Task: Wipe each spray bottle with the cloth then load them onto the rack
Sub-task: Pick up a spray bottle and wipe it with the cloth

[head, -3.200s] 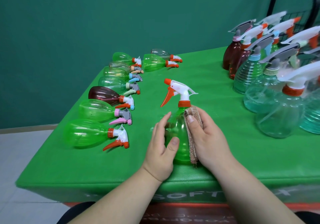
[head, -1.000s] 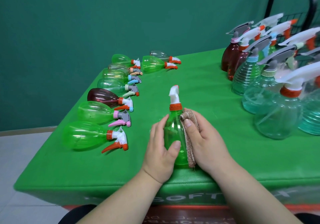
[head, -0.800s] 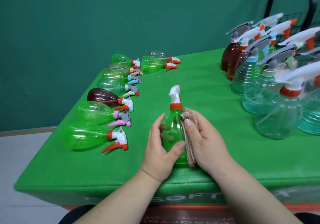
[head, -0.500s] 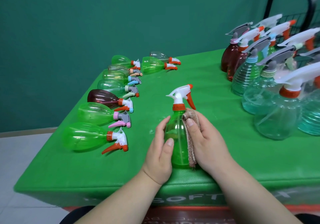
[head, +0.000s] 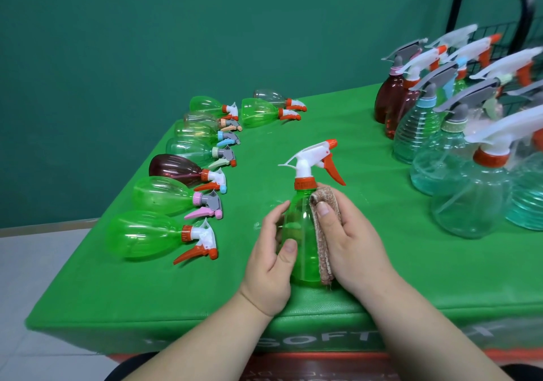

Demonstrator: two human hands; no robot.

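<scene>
green bottle (head: 299, 242) upright at the near edge of the desk (head: 293, 133), roughly 6 o'clock, base on the surface; left hand (head: 270, 260) grip wrapped round the body, thumb on the front, fingertips on the far side; right hand (head: 349, 245) grip holds the folded cloth (head: 323, 257) pressed flat on the bottle's 3 o'clock flank, thumb on top of it; looks mid-wipe to me, body only, trigger head (head: 317, 157) pointing to 2 o'clock and not covered by cloth; risks: thin, light-looking plastic, so a hard squeeze could dent it or pop it out sideways; base sits close to the desk edge, so a pull towards 6 o'clock could drop it off; the cloth is only a narrow strip, so it may leave unwiped patches or slip from under the thumb; around: lying bottles (head: 147, 235) in a row from 9 to 11 o'clock, well apart from the hands; standing bottles (head: 470, 204) packed tight at 2 to 3 o'clock, triggers sticking out to the left; rack (head: 457, 4) behind them at about 1 o'clock, mostly hidden; that cluster blocks the direct path, so I'd expect a lift over the triggers, and a low carry could topple one
</scene>
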